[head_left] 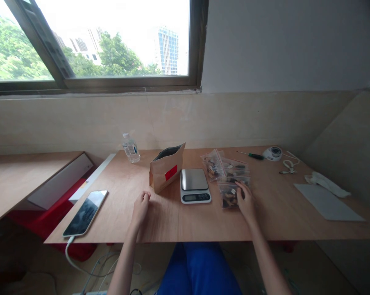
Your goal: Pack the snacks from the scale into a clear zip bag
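My left hand (pixel 142 201) rests on the table with its fingers curled in, and nothing shows in it. Just beyond it stands a brown kraft paper pouch (pixel 162 172) with a red label, its top open. My right hand (pixel 245 200) has its fingers on the right side of a clear zip-lock bag (pixel 228 196) with dark and brown pieces inside. Several similar bags (pixel 234 166) lie overlapping behind that one. Between my hands sits a white digital kitchen scale (pixel 195 185); its steel plate carries nothing.
A water bottle (pixel 131 148) stands at the back left, and a phone (pixel 85 213) on a cable lies front left. Back right are a screwdriver (pixel 255 156), a white dome camera (pixel 273 153) and its cable (pixel 289 166). White cloth (pixel 328 184) and a grey sheet (pixel 326 205) lie far right.
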Available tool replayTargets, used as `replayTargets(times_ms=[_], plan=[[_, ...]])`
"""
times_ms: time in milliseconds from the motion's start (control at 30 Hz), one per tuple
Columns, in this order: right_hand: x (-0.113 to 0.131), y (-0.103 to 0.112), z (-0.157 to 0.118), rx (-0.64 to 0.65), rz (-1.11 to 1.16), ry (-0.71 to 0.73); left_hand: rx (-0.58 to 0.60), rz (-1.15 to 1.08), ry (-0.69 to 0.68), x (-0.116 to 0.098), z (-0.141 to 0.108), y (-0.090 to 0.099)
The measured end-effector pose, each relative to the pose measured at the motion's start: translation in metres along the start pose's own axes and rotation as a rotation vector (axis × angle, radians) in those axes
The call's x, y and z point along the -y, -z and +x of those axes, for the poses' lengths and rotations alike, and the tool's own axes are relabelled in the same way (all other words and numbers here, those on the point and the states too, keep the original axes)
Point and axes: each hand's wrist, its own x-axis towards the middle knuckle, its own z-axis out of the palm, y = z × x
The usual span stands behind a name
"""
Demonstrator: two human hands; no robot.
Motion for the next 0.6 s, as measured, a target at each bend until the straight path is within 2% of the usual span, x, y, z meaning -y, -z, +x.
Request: replayTargets(times_ms=[133,267,400,467,600], plan=[[0.003,0.001,0.000,0.002,-0.002,0.009,0.031,0.119,-0.029,-0.002,-0.013,-0.010],[0.010,0.005,0.001,-0.038,-0.037,0.016,0.055,0.305,-0.144,0.003,-0.010,-0.018],[0.017,0.009,0.000,-0.089,-0.094,0.073,0.047,0.345,-0.242,0.012,-0.008,-0.018],[0.018,0.010,0.000,-0.054,-0.115,0.122,0.047,0.330,-0.252,0.012,-0.009,-0.017],[0.014,0.012,0.009,0.039,-0.158,0.196,0.046,0.283,-0.187,0.007,-0.012,-0.017]])
